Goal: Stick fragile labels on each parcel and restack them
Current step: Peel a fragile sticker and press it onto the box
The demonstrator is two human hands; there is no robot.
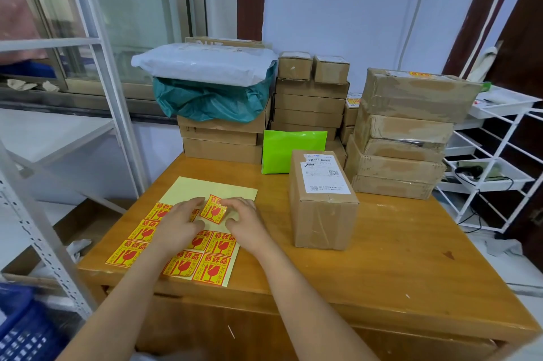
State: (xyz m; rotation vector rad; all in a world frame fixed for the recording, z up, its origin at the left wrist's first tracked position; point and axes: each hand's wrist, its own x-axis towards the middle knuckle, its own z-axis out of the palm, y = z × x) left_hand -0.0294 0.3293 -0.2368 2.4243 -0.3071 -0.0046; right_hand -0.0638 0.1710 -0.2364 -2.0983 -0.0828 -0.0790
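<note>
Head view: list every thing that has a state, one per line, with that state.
Fragile label: half peeled, tilted, pinched by the right hand.
Label sheet: flat on the table, top rows bare, pressed down by the left hand.
Cardboard parcel: upright, taped shut, no fragile label showing.
Green mailer: leaning on the box stacks.
Right box stack: stacked, top box labelled.

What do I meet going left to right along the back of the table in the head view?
Stack topped by a white mailer bag → narrow carton stack → green mailer → upright labelled box → big taped carton stack.
</note>
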